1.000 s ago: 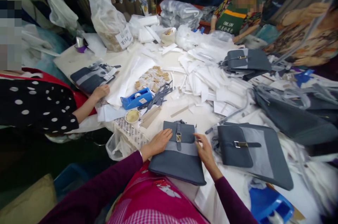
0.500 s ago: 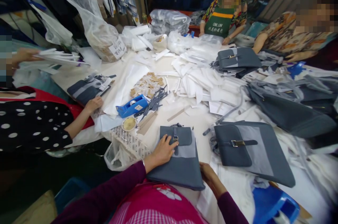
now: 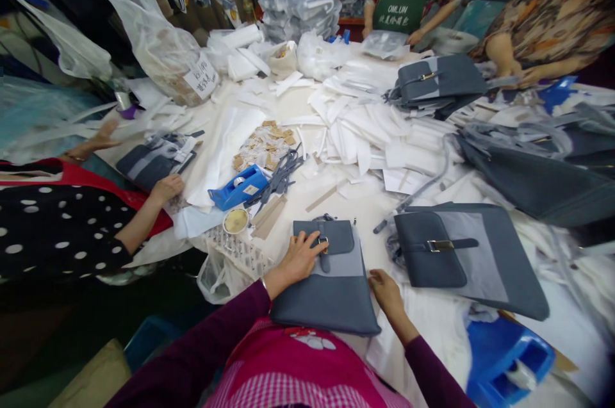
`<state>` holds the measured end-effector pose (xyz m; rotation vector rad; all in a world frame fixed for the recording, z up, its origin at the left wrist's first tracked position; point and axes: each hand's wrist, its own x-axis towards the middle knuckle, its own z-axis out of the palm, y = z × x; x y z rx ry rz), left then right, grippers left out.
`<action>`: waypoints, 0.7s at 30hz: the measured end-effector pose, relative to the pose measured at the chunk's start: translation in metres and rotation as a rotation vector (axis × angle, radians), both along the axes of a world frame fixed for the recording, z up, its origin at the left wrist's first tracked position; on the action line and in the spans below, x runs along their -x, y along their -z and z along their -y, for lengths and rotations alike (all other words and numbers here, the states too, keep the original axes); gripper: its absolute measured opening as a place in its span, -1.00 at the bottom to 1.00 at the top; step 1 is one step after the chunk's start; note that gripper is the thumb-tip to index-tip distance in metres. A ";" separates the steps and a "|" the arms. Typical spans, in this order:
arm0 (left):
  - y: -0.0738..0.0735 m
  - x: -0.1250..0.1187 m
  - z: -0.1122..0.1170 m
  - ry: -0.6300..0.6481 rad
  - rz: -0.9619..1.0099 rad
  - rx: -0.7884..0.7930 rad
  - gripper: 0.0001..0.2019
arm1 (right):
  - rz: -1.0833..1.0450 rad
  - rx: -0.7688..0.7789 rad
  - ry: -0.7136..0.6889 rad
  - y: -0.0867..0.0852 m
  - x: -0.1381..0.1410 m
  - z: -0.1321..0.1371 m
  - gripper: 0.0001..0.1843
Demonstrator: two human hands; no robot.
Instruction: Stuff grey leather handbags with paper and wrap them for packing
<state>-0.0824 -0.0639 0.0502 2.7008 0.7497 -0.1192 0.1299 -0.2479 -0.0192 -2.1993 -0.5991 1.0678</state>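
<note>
Two bare hands worked at one grey bag (image 3: pixel 327 302), which lay flat on the table (image 3: pixel 372 203) right against the wearer's pink apron (image 3: pixel 307 357). Left hand (image 3: pixel 298 259) rested palm down on the bag, fingers loosely spread, fingertips at the buckle (image 3: pixel 323 241) on the flap. Right hand (image 3: pixel 385 293) sat at the bag's right edge, fingers curled; couldn't tell if it pinched the edge or was just beside it.

Second grey bag (image 3: pixel 521 261) lay to the right, well apart from the first. Tape dispenser (image 3: pixel 240 189) (blue), round tub (image 3: pixel 236 221) and dark straps (image 3: pixel 281 176) were grouped beyond the left hand. White sheets (image 3: pixel 355 132) were heaped at mid-table. Co-worker at left had one hand (image 3: pixel 167 189) by a smaller-looking bag (image 3: pixel 147 166).
</note>
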 end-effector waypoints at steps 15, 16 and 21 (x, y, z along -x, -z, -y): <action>0.039 -0.003 -0.006 0.108 0.207 -0.062 -0.63 | 0.620 -0.338 -1.086 -0.056 0.035 -0.113 -0.43; 0.041 -0.002 -0.006 0.112 0.223 -0.057 -0.65 | 0.629 -0.325 -1.111 -0.057 0.035 -0.113 -0.43; 0.046 0.001 -0.006 0.110 0.263 -0.030 -0.74 | 0.670 -0.282 -1.214 -0.054 0.033 -0.115 -0.49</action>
